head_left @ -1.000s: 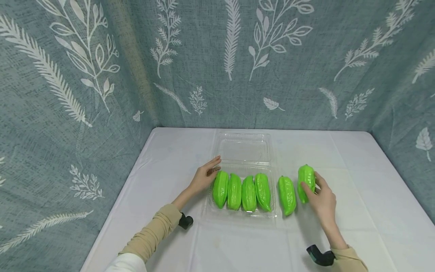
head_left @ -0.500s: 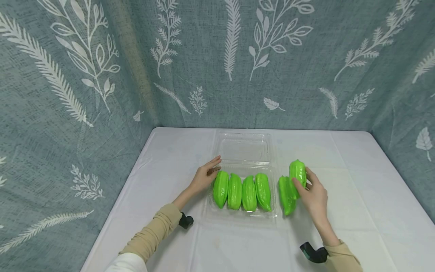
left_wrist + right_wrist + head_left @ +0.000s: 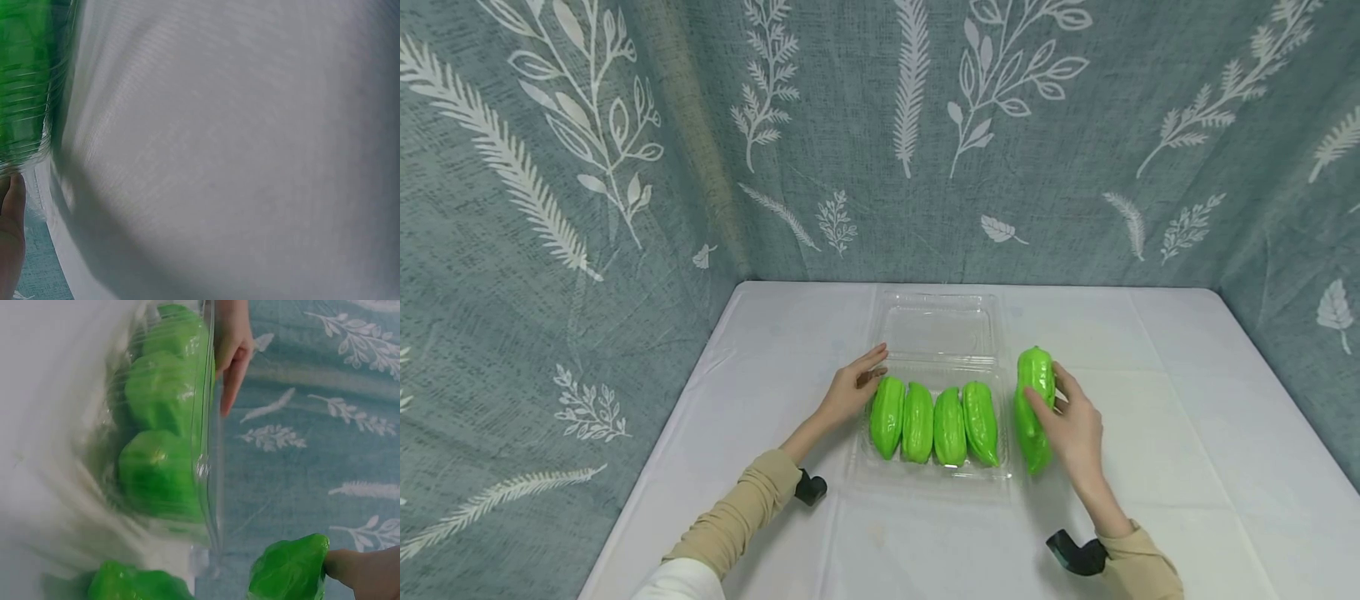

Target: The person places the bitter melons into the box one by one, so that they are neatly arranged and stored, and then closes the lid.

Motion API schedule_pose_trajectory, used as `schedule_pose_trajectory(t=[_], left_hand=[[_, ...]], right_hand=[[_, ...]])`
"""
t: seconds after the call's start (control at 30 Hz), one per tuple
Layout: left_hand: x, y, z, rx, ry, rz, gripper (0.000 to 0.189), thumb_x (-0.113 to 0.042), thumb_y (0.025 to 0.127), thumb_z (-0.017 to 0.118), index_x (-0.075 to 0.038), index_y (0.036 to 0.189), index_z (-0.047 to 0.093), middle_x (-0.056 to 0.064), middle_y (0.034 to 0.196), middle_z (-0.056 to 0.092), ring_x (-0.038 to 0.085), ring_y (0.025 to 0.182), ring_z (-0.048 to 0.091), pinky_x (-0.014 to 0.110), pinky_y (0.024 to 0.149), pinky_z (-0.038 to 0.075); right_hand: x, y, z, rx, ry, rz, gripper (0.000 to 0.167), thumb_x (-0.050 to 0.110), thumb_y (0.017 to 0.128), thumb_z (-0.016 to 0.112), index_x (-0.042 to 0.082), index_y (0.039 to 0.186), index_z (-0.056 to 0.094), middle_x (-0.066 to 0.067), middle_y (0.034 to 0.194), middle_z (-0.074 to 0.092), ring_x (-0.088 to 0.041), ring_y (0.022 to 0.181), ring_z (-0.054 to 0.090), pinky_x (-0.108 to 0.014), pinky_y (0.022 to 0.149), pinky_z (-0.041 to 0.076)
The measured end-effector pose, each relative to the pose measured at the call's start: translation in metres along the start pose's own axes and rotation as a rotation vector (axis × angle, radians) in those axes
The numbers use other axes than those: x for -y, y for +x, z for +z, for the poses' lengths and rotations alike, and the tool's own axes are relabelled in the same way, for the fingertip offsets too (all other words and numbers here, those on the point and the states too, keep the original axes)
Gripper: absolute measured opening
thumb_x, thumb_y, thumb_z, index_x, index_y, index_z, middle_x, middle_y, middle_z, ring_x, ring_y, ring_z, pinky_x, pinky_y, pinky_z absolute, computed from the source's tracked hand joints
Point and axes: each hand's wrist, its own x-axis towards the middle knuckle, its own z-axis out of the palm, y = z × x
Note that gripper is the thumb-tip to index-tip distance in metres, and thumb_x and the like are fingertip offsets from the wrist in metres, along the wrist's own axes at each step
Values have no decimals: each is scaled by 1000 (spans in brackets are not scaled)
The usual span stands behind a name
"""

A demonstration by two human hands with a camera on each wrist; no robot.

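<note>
In the head view my left hand [image 3: 852, 390] rests at the left rim of a clear hinged plastic box [image 3: 970, 477], its fingers fairly straight. Several glossy green ridged fruits [image 3: 917, 423] lie side by side in the box, long and furrowed. My right hand [image 3: 1075, 429] holds another such green ridged fruit [image 3: 1034, 367] between thumb and fingers. It is raised above the table, just right of the box. Partly covered by it in the head view, one more green fruit [image 3: 134, 584] lies on the table. The right wrist view shows the held fruit [image 3: 287, 569] apart from that one.
The box's lid [image 3: 936, 325] lies folded back towards the rear. A white cloth [image 3: 925, 550] covers the table. Blue-green curtains [image 3: 865, 208] with white leaf prints stand behind and beside it. A black device [image 3: 1077, 553] sits at the right wrist.
My right hand has moved left with the green fruit, which has come from beside the lying fruit to over it. The left hand and the box have stayed in place.
</note>
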Motion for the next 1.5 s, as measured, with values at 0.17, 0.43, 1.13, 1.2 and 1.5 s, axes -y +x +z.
schedule_pose_trajectory(t=[0.17, 0.43, 1.13, 1.2, 1.5], left_hand=[[0, 0, 0, 1, -6, -4, 43, 12, 91, 45, 15, 134, 41, 27, 148, 33, 43, 119, 54, 50, 105, 44], [0, 0, 0, 9, -2, -5, 43, 11, 92, 45, 14, 135, 41, 27, 149, 32, 43, 119, 54, 50, 105, 43], [0, -1, 0, 0, -15, -1, 43, 12, 91, 46, 14, 134, 42, 28, 148, 33, 44, 119, 54, 48, 104, 44], [-1, -1, 0, -1, -15, -3, 43, 13, 91, 46, 14, 134, 42, 28, 148, 33, 44, 118, 54, 48, 104, 44], [-3, -2, -1, 8, -1, -11, 43, 12, 92, 45, 15, 135, 41, 27, 148, 33, 43, 119, 54, 47, 105, 44]], right_hand=[[4, 1, 8, 15, 17, -12, 64, 25, 94, 58, 0, 146, 31, -29, 143, 40, -46, 119, 52, -47, 87, 55], [11, 0, 19, 26, 32, -22, 64, 24, 93, 61, 0, 145, 33, -29, 141, 43, -45, 118, 54, -46, 88, 55], [19, -3, 45, 45, 48, -74, 64, 26, 90, 65, 0, 142, 39, -28, 137, 48, -43, 113, 59, -45, 86, 57], [20, -4, 49, 45, 47, -87, 64, 26, 90, 65, 0, 142, 39, -27, 137, 49, -43, 112, 59, -46, 87, 56], [23, -6, 66, 61, 51, -163, 64, 25, 88, 67, -2, 140, 41, -29, 134, 50, -45, 107, 62, -45, 85, 57]])
